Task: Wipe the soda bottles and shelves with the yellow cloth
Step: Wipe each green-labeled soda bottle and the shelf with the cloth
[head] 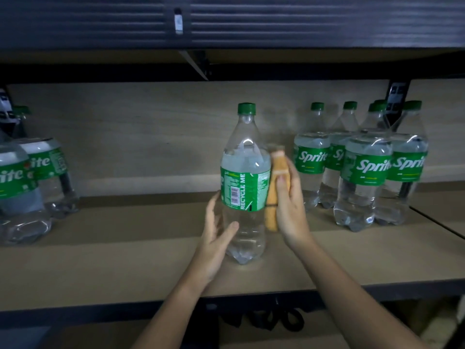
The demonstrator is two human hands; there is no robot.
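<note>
A clear Sprite bottle [243, 187] with a green cap and green label stands upright near the middle of the wooden shelf [125, 260]. My left hand [216, 238] holds its lower body, thumb in front and fingers behind. My right hand [289, 207] grips the folded yellow cloth [275, 177] and presses it against the bottle's right side. Part of the cloth is hidden behind the bottle and my fingers.
Several Sprite bottles [364, 172] stand grouped at the right back of the shelf. Two more Sprite bottles [30, 182] stand at the left edge. A dark upper shelf [226, 23] hangs overhead with a bracket [196, 64]. Bare shelf lies between the groups.
</note>
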